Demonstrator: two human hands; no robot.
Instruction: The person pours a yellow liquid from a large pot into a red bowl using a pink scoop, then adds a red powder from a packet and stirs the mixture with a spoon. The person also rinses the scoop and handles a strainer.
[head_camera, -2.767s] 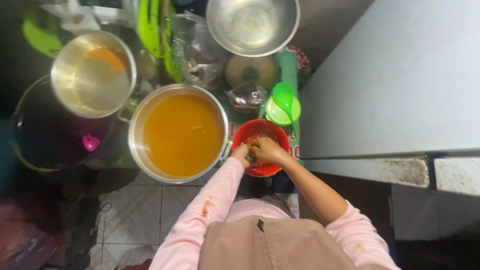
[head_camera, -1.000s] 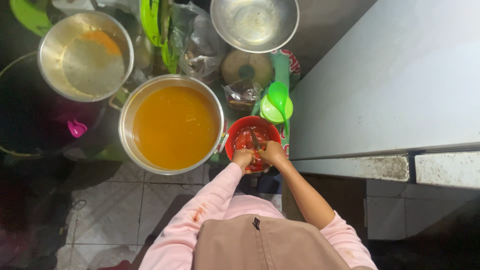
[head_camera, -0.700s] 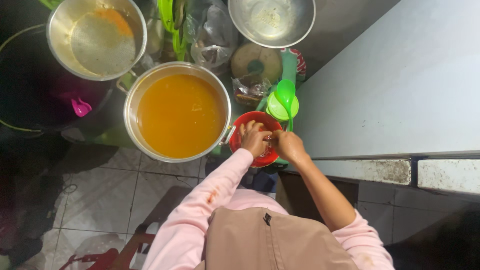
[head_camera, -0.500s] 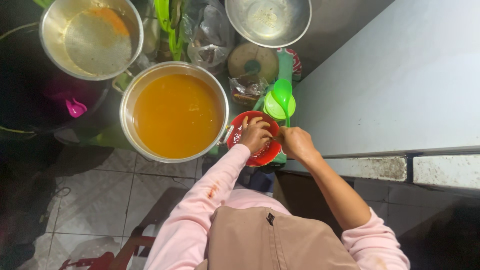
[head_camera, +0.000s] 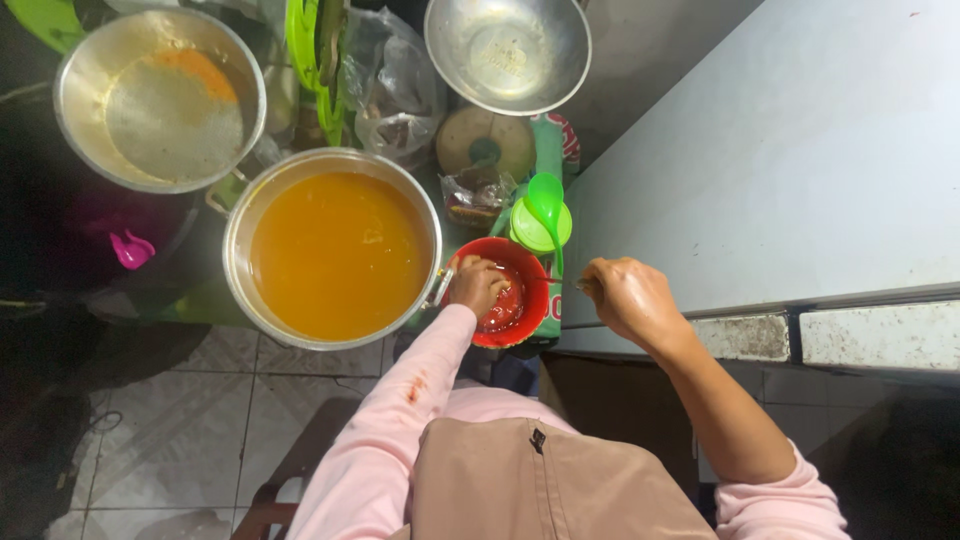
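A small red bowl (head_camera: 520, 318) with wet red pulp stands just right of a large metal pot of orange liquid (head_camera: 338, 252). My left hand (head_camera: 478, 286) is inside the bowl, fingers curled into the pulp. My right hand (head_camera: 626, 297) hovers to the right of the bowl, at the edge of the white counter (head_camera: 800, 150). Its fingers are curled shut, and I cannot tell whether they pinch anything. A green ladle (head_camera: 545, 208) rests just behind the bowl.
A second metal pot (head_camera: 160, 100) with a strainer of orange residue sits at the back left. A steel bowl (head_camera: 508, 50) and plastic bags (head_camera: 395, 80) stand behind. A pink scoop (head_camera: 131, 250) lies in a dark tub on the left. Tiled floor (head_camera: 200, 420) is below.
My right hand has come out of the red bowl and moved right to the counter edge. My left hand has stayed in the bowl.
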